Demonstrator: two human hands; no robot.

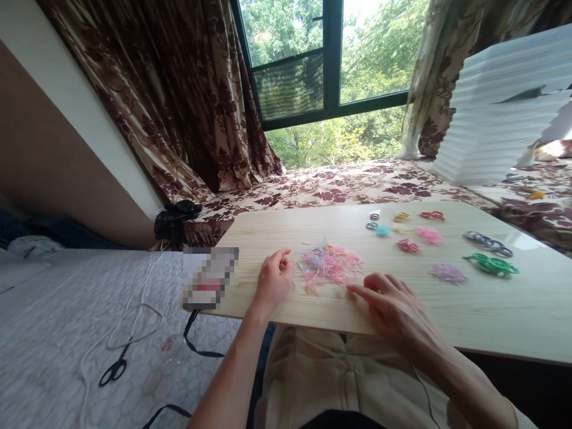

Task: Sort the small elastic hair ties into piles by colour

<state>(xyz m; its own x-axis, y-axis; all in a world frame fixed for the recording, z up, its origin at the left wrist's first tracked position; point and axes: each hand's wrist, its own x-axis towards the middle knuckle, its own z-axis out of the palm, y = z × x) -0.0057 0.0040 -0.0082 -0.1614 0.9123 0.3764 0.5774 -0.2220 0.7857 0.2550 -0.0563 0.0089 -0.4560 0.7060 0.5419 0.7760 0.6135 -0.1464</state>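
Observation:
A loose heap of small pastel elastic bands (pixel 329 263), mostly pink with some blue and yellow, lies on the pale wooden table (pixel 254 229) in front of me. At the heap's left edge, my left hand (pixel 274 279) rests with its fingers curled in; whatever they may hold is hidden. My right hand (pixel 393 301) is at the lower right of the heap, index finger stretched out and its tip at the edge of the bands. Sorted by colour, a purple bunch of bands (pixel 448 273) and a pink bunch (pixel 428 235) lie farther right.
Green hair ties (pixel 494 265), dark hair ties (pixel 488 243) and red ones (pixel 432 215) lie on the right side. A blurred-out flat object (pixel 212 279) sits at the table's left edge. Scissors (pixel 114 370) and a white cable (pixel 134 307) lie on the bed.

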